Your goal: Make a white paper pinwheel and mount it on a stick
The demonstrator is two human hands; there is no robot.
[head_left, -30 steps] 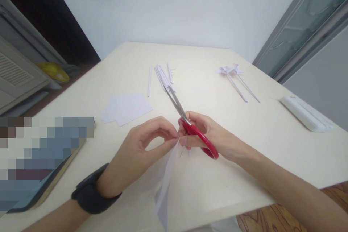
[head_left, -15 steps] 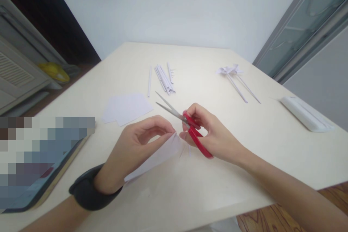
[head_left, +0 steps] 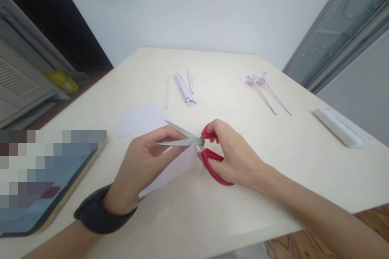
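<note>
My left hand pinches the corner of a white paper sheet that hangs down beneath the fingers. Red-handled scissors are in my right hand, with fingers and thumb through the loops. Their blades are spread and point left, lying across my left fingertips at the pinched corner. A black band is round my left wrist. More white paper sheets lie flat on the table just beyond my left hand.
Rolled paper sticks lie mid-table, a single stick beside them. Paper pinwheels rest at the back right, a white packet at the right edge. A tablet, partly pixelated, stands at the left on the white table.
The scissors in my right hand have swung down and left, and their blades now reach over my left fingertips. My left hand has shifted slightly left with the paper.
</note>
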